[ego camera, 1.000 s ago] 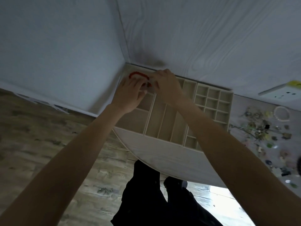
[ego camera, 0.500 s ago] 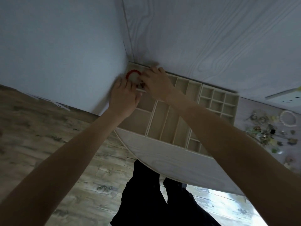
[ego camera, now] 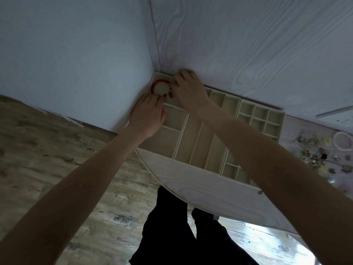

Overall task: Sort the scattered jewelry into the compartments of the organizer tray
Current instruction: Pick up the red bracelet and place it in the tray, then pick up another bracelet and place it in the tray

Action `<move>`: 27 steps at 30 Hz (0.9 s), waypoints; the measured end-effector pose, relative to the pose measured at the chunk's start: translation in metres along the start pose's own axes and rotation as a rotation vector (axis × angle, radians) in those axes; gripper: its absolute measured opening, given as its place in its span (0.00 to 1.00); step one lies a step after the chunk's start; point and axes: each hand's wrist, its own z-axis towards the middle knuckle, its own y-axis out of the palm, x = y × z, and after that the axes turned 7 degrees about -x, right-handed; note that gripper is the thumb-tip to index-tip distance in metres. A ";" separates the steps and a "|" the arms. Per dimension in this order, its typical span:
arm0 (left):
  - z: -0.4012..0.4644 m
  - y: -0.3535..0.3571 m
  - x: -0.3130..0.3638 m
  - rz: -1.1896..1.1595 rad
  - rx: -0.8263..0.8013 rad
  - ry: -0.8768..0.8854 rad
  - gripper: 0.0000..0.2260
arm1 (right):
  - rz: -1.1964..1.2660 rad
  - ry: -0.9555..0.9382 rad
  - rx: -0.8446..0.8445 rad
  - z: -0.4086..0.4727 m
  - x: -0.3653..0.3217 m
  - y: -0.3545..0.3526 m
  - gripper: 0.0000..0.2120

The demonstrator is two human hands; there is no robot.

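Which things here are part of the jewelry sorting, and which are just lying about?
Job: red bead bracelet, organizer tray, scattered jewelry pile, white bead bracelet, left hand, right hand.
Lying about: white box by the wall.

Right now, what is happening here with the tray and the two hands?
A person is sorting jewelry into a beige organizer tray on a white table. Both hands are at the tray's far left corner compartment, where a red beaded bracelet lies. The left hand touches its near edge and the right hand its right side; the exact grip is hidden. The other visible compartments look empty. A pile of jewelry still waits to the tray's right.
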 end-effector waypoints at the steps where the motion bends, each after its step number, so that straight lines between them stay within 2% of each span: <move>1: 0.000 0.000 0.000 0.001 -0.003 -0.001 0.22 | 0.025 0.011 -0.001 -0.001 0.000 0.000 0.14; 4: -0.001 0.001 -0.001 -0.001 -0.014 0.005 0.22 | 0.016 0.018 0.014 -0.003 0.000 0.002 0.14; 7: -0.002 0.002 -0.001 -0.006 0.012 0.022 0.22 | -0.049 -0.009 0.132 -0.002 0.000 0.007 0.08; 9: -0.002 0.001 -0.001 -0.010 0.041 0.023 0.22 | -0.020 -0.013 0.161 -0.001 0.000 0.012 0.08; 13: -0.002 0.002 -0.001 -0.045 0.075 0.012 0.22 | 0.128 0.063 0.154 -0.003 -0.001 0.009 0.15; 15: -0.004 -0.001 0.000 -0.077 0.091 0.009 0.21 | 0.256 0.110 0.090 -0.010 -0.002 0.001 0.18; 17: -0.008 -0.008 0.006 -0.140 0.127 0.017 0.20 | 0.459 0.147 0.131 -0.026 -0.002 -0.007 0.22; 21: -0.021 -0.038 0.042 -0.295 0.291 0.051 0.17 | 0.800 0.311 0.409 -0.090 -0.001 -0.035 0.20; 24: -0.033 -0.060 0.097 -0.580 0.420 0.065 0.13 | 0.937 0.530 0.551 -0.167 0.000 -0.052 0.14; 25: -0.036 -0.064 0.122 -0.685 0.424 0.117 0.12 | 0.966 0.619 0.590 -0.200 0.000 -0.053 0.13; 27: -0.040 -0.069 0.170 -0.831 0.330 0.269 0.11 | 0.994 0.774 0.613 -0.259 0.000 -0.045 0.09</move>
